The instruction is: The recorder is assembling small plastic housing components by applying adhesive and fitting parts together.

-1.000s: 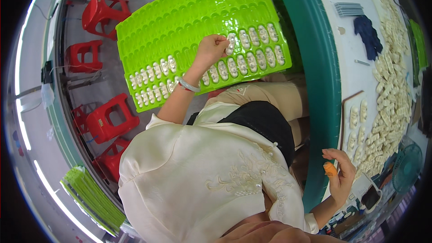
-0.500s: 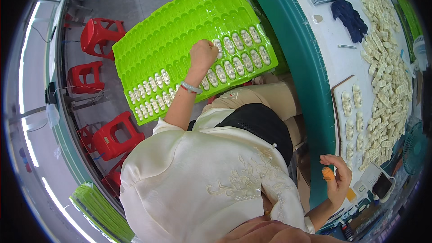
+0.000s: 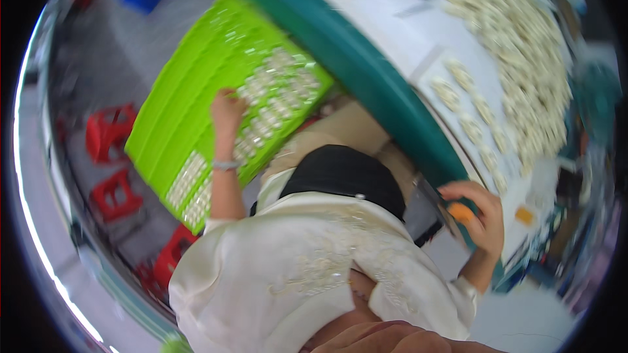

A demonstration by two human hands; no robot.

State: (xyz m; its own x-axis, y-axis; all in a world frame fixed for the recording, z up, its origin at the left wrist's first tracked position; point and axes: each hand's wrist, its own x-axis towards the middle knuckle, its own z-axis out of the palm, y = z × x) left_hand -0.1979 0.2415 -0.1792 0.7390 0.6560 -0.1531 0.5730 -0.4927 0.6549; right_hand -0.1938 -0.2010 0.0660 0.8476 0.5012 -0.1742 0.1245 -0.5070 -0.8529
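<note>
Left hand [image 3: 228, 114], left of frame centre: fingertips beside white oblong pieces [image 3: 269, 117]; blur prevents telling whether one is gripped. Pieces lie in rows on the lime-green moulded tray [image 3: 171, 108]. Right hand [image 3: 485, 217], lower right: loosely curled, fingers parted.

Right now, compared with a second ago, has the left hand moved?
No, not clearly: against the tray, the left hand stays at the gap between groups of white pieces; the view swung, and blur hides small shifts.
</note>
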